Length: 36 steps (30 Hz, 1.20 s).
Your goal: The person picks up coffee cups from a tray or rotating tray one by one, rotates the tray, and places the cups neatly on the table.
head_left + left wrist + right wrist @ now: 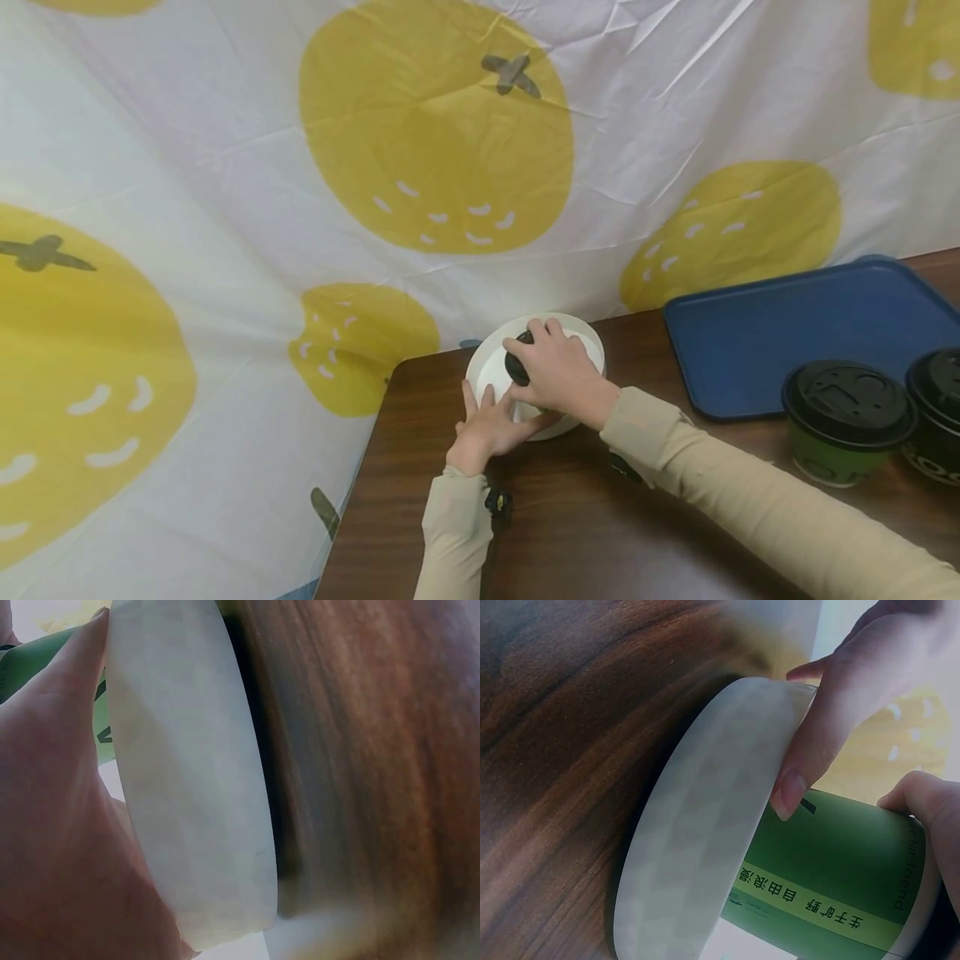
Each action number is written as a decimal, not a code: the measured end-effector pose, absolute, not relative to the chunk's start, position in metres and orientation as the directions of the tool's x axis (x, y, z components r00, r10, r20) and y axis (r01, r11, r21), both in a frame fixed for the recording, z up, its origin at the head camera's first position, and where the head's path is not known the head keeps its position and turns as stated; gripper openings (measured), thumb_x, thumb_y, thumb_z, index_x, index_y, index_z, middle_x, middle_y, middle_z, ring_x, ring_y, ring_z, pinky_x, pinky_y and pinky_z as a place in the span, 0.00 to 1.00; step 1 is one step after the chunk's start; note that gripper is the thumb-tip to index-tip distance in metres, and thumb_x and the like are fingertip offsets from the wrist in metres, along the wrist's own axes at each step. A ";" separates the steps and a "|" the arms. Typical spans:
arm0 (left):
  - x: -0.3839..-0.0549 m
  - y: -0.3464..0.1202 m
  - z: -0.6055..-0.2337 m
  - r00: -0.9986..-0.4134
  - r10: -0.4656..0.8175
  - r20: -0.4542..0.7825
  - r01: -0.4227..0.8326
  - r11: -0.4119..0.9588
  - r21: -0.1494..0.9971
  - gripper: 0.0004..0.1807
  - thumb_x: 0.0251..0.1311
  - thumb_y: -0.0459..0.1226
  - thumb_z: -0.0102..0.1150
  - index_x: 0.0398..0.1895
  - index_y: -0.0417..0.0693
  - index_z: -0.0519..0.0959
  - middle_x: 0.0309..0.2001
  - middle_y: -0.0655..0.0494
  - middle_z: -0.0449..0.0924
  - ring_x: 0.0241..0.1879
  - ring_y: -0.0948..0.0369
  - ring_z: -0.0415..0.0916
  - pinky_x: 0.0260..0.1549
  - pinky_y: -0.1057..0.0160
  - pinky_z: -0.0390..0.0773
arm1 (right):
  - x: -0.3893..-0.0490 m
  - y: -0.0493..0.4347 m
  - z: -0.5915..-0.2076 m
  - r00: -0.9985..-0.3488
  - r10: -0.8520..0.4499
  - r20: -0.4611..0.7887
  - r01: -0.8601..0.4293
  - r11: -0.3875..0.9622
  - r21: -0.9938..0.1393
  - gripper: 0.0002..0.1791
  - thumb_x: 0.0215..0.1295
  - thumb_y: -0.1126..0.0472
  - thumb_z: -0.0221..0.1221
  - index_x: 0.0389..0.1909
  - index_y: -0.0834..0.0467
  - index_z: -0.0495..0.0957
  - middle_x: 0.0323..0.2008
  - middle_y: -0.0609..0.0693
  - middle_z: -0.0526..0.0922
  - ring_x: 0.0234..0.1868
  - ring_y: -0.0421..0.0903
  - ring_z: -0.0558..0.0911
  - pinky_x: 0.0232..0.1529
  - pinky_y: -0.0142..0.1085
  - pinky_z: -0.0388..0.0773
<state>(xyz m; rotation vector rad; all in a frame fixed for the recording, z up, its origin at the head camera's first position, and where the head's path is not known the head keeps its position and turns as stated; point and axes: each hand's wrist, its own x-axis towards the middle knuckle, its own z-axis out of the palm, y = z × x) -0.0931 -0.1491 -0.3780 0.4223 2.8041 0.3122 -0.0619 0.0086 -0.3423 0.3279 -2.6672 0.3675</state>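
Note:
A round white dish [489, 357] with a raised, faceted wall [697, 817] stands at the back of the brown table. My right hand [558, 367] grips a green paper cup [825, 862] near its black lid [516, 360]. The cup's lower end is inside the dish, hidden behind the wall; whether it touches the bottom I cannot tell. Over the dish's near-left rim lies my left hand [491, 427], fingers spread and fairly straight. Its thumb [789, 796] touches the rim beside the cup in the right wrist view.
A blue tray [750, 354] lies to the right along the fabric. In front of it stand a green cup [843, 425] with a black lid and another dark-lidded cup [941, 400]. White fabric [225, 167] with yellow fruit prints hangs behind the table [570, 517].

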 end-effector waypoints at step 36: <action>-0.090 -0.149 -0.372 -0.907 0.329 -0.263 0.261 0.929 0.262 0.51 0.59 0.77 0.49 0.83 0.71 0.55 0.84 0.37 0.42 0.83 0.36 0.18 0.68 0.20 0.57 | -0.057 0.011 -0.342 -0.866 -0.182 0.466 -0.292 0.941 -0.174 0.35 0.60 0.36 0.68 0.64 0.50 0.80 0.58 0.65 0.79 0.54 0.62 0.80 0.37 0.55 0.87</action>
